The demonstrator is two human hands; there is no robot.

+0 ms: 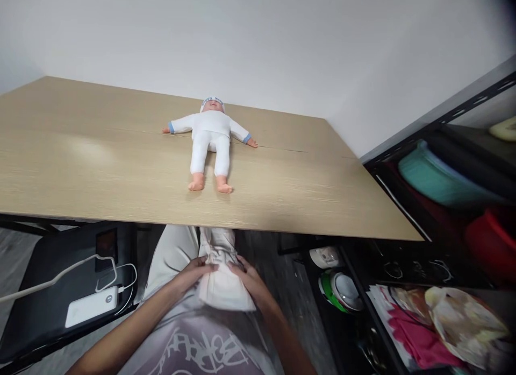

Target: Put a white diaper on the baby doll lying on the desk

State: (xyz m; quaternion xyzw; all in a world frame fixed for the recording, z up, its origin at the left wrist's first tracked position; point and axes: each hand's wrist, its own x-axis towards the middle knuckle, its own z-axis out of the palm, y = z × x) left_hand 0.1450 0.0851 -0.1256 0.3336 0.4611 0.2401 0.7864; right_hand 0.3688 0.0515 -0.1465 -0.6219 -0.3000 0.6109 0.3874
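Note:
A white diaper (pixel 226 289), partly unfolded, hangs over my lap just below the table's front edge. On its left side my left hand (pixel 195 274) is closed, thumb laid on top. My right hand (pixel 249 279) grips the opposite side in the same way. The far end of the diaper is gathered and runs under the table edge. On the wooden table (pixel 302 197) a baby doll (pixel 211 125) in a white outfit with blue cuffs and a white printed hat lies on its back, arms spread, feet towards me. Neither hand touches it.
A black seat (pixel 36 273) at left holds a white power bank (pixel 92 307) with a cable. Right of the table stands a black rack with a teal basin (pixel 439 173), a red container (pixel 492 240) and pink cloth (pixel 419 332). A white wall rises behind.

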